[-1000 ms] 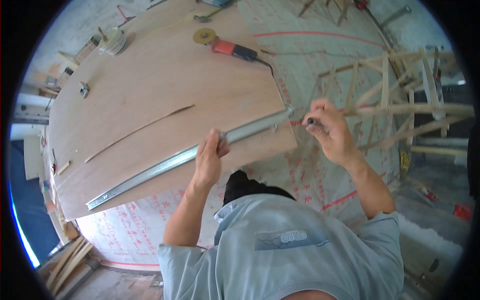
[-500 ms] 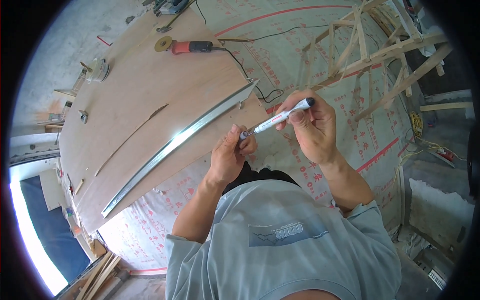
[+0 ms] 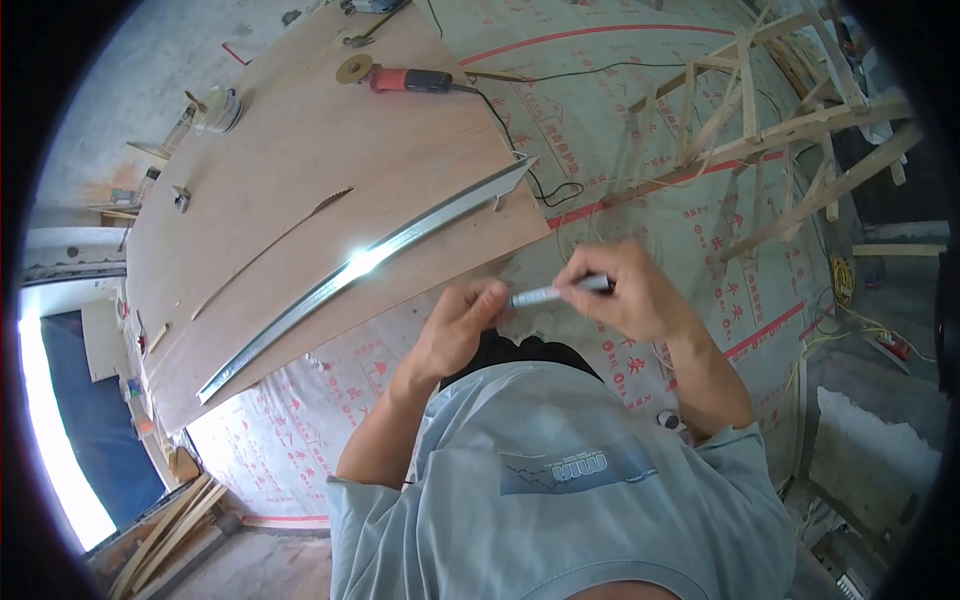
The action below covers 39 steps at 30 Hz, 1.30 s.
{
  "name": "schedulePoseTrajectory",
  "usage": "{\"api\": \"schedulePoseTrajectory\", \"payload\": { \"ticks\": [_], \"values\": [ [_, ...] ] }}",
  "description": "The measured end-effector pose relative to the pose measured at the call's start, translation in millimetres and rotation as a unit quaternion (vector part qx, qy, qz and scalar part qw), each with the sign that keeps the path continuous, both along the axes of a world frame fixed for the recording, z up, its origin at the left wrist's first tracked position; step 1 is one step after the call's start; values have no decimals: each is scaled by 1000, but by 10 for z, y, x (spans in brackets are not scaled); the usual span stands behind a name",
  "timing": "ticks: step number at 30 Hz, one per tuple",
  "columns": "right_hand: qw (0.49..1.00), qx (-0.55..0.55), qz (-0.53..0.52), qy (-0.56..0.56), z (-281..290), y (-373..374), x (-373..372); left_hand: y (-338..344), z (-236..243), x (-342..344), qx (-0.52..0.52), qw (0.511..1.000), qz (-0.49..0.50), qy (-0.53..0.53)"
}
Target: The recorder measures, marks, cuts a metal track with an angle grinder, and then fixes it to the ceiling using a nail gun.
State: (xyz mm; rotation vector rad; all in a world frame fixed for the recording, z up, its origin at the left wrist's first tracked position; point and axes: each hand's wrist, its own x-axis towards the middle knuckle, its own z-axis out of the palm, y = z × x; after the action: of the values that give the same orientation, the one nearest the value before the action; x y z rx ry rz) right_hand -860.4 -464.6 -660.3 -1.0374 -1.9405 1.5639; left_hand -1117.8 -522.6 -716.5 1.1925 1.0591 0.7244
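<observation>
My right hand (image 3: pixel 630 290) grips a white marker pen (image 3: pixel 540 295) with a dark rear end, held level in front of my body. The pen's front end points at my left hand (image 3: pixel 460 325) and meets its fingertips. Those fingers are closed on the pen's cap, which they mostly hide; I cannot tell how far the tip sits in it. Beyond my hands a long shiny metal channel (image 3: pixel 415 237) lies slantwise along the near edge of a large wooden board (image 3: pixel 260 165).
An angle grinder (image 3: pixel 410 80) lies on the board's far part, its cord running off right. A thin strip (image 3: pixel 275 245), a clear tub (image 3: pixel 217 110) and a small metal piece (image 3: pixel 180 199) rest there too. At the right stands a wooden frame (image 3: pixel 750 130) on printed floor sheeting.
Both hands have come lower and nearer my body. The pen has turned from slanting to nearly level, and its bare tip, visible before, is now at my left fingers.
</observation>
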Motion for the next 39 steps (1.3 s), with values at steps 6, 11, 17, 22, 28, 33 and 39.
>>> {"api": "schedulePoseTrajectory", "payload": {
  "ticks": [6,11,17,22,28,33,39],
  "values": [
    [990,131,55,7,-192,-438,-301,-351,90,-52,-52,993,67,76],
    [999,38,-2,28,-265,-515,-626,-306,-77,-239,41,991,77,100],
    [997,-48,-52,17,-633,-19,-1437,274,-441,-974,57,985,108,120],
    [992,-24,-120,-26,-1586,1113,-2205,521,-1440,-2042,154,912,269,268],
    [974,55,-144,-167,-2509,2175,-3202,194,-1595,-2860,163,806,55,566],
    [956,202,-145,-158,-2089,1858,-3386,239,-1709,-3127,188,845,-17,501],
    [930,294,-213,-68,-1541,424,-1972,474,-1373,-2900,219,864,-143,430]
  ]
}}
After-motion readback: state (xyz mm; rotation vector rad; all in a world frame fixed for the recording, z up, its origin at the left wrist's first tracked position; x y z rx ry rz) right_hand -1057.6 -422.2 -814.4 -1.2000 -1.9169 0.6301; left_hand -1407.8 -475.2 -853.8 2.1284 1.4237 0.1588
